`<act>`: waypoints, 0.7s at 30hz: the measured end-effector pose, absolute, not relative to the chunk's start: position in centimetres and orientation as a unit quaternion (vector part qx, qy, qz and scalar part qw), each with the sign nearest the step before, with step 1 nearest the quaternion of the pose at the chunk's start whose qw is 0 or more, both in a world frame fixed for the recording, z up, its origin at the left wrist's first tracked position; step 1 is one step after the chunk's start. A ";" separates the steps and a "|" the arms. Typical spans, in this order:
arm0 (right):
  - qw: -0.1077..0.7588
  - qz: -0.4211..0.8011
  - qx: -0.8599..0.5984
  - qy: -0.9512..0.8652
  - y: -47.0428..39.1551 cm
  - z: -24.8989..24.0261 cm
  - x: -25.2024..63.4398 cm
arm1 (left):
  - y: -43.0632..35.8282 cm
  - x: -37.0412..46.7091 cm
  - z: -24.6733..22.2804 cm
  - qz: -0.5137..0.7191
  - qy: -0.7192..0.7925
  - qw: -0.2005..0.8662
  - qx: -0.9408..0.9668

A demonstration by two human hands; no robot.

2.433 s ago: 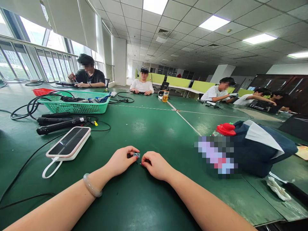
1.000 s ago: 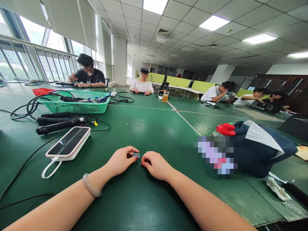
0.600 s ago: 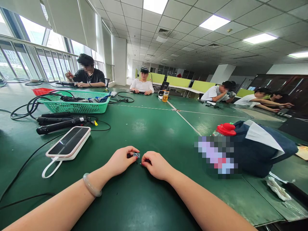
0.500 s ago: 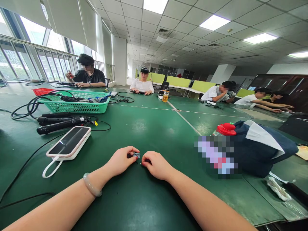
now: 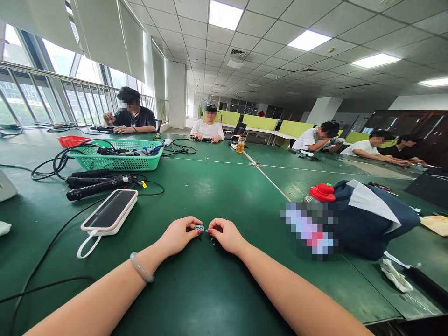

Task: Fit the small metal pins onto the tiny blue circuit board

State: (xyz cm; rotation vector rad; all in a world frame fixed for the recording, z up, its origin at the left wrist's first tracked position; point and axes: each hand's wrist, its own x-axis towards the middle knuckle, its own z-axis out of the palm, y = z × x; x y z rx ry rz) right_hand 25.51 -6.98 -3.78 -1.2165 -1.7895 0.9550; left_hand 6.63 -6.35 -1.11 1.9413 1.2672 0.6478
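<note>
My left hand (image 5: 178, 236) pinches a small patterned grey-white piece (image 5: 199, 228) between thumb and fingers, just above the green table (image 5: 196, 289). Close on its right, my right hand (image 5: 226, 235) is closed in a pinch, with a tiny light bit at its fingertips, too small to name. The two hands are a little apart. A small dark and shiny object (image 5: 213, 241) shows just below my right fingertips.
Left of my hands lie a phone on a white block (image 5: 110, 212), black cylindrical tools (image 5: 100, 186) and a green basket (image 5: 119, 161) with cables. A red-lidded bottle (image 5: 321, 192) and dark blue bag (image 5: 364, 224) stand right. Several people sit around the table.
The view has shifted slightly, so the table items at left appear further right. My right fingertips are now level with the patterned piece, and a small shiny object shows below them.
</note>
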 end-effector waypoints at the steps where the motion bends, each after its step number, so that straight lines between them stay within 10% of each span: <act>1: 0.383 0.406 -0.476 -0.680 -6.5 -3.8 25.6 | -6.3 6.6 -1.1 0.249 0.494 0.356 0.753; 10: 0.402 0.488 -0.474 -0.613 -4.4 -3.7 25.8 | -6.4 7.0 -0.9 0.249 0.488 0.335 0.766; 21: 0.418 0.143 -0.429 -0.788 -6.8 -2.7 25.9 | -6.4 7.3 -1.0 0.256 0.472 0.337 0.774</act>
